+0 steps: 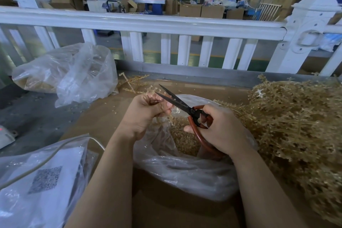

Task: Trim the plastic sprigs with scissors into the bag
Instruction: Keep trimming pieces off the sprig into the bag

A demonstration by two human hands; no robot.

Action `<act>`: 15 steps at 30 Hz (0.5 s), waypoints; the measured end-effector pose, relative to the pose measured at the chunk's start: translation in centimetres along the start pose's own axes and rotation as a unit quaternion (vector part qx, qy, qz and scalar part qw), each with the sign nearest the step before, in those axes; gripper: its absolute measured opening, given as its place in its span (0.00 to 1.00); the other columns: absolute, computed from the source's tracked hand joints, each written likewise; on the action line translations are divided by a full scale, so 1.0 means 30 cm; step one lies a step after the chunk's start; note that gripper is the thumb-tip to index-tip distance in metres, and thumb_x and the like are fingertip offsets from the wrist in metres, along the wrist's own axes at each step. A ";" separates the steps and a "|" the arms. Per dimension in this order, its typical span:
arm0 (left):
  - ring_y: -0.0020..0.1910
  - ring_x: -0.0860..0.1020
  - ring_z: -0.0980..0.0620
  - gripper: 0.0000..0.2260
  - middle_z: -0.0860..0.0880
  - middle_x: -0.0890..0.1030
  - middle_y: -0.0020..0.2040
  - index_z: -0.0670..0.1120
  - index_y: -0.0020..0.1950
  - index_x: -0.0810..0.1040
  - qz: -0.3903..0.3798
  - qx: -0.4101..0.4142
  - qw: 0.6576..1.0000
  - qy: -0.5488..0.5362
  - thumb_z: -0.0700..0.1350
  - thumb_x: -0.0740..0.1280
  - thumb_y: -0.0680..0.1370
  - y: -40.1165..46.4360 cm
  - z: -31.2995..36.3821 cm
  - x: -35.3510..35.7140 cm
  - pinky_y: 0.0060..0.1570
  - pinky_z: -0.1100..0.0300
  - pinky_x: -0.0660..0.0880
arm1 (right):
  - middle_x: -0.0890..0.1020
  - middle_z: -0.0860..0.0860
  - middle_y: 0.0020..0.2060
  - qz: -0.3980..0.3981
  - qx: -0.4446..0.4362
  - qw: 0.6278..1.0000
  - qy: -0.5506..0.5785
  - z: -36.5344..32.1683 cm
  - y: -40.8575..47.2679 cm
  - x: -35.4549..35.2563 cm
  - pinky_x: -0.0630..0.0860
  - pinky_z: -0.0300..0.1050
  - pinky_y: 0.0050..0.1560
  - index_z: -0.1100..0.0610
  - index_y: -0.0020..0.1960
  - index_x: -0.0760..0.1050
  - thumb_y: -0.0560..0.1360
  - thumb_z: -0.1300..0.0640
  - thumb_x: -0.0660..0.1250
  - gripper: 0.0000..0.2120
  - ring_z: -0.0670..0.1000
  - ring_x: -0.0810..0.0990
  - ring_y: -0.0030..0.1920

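Observation:
My left hand (146,114) pinches a tan plastic sprig (150,92) above a clear plastic bag (185,170) that lies open on brown cardboard. My right hand (222,131) grips scissors (185,106) with red loop handles and dark blades. The blades are spread apart, tips up and left, right at my left fingertips. Cut tan sprig pieces (185,135) lie inside the bag under the scissors. A large heap of untrimmed tan sprigs (296,126) spreads at the right.
A white railing (148,24) runs across behind the cardboard worktop (103,116). A second clear bag with tan material (64,74) sits at the far left. A bag with a QR-code sheet (42,177) and a white cable (46,159) lies at the near left.

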State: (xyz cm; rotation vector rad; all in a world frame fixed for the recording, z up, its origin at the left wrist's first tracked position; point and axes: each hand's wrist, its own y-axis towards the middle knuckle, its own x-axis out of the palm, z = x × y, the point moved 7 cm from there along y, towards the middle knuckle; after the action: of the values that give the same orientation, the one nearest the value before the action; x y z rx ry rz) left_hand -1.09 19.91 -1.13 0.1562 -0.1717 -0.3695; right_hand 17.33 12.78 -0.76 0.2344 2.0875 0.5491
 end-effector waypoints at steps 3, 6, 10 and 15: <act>0.33 0.80 0.53 0.02 0.45 0.82 0.33 0.43 0.36 0.83 -0.001 -0.002 1.000 0.000 0.41 0.73 0.67 0.000 0.000 -0.003 0.37 0.64 0.78 | 0.76 0.42 0.33 0.006 -0.006 1.000 0.004 -0.002 0.002 0.001 0.76 0.44 0.32 0.37 0.36 0.63 0.62 0.23 0.63 0.21 0.44 0.76 0.33; 0.32 0.80 0.53 0.02 0.45 0.82 0.32 0.44 0.35 0.83 0.000 -0.001 1.000 0.000 0.42 0.74 0.67 0.000 0.001 -0.004 0.37 0.64 0.77 | 0.76 0.42 0.32 0.010 -0.013 1.000 0.005 -0.002 0.003 0.003 0.73 0.41 0.31 0.38 0.36 0.62 0.62 0.22 0.63 0.22 0.43 0.76 0.32; 0.32 0.79 0.54 0.02 0.46 0.81 0.31 0.45 0.34 0.84 0.001 0.003 1.000 0.002 0.43 0.74 0.66 -0.001 0.002 -0.004 0.36 0.65 0.77 | 0.76 0.40 0.32 0.015 -0.015 1.000 0.011 0.000 0.001 0.003 0.67 0.35 0.32 0.36 0.37 0.64 0.62 0.22 0.63 0.20 0.40 0.75 0.33; 0.32 0.80 0.53 0.03 0.45 0.83 0.33 0.43 0.38 0.85 -0.028 0.011 1.000 0.005 0.40 0.73 0.67 -0.004 0.002 0.002 0.36 0.64 0.78 | 0.76 0.35 0.36 0.000 -0.010 1.000 -0.006 -0.001 0.000 0.013 0.69 0.33 0.34 0.34 0.46 0.68 0.62 0.22 0.66 0.22 0.37 0.75 0.37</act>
State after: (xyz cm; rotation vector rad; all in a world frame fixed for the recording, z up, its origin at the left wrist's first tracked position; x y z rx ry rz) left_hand -1.07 19.77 -1.08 0.1851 -0.1619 -0.4220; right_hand 17.08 12.92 -1.04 0.2249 2.0696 0.5665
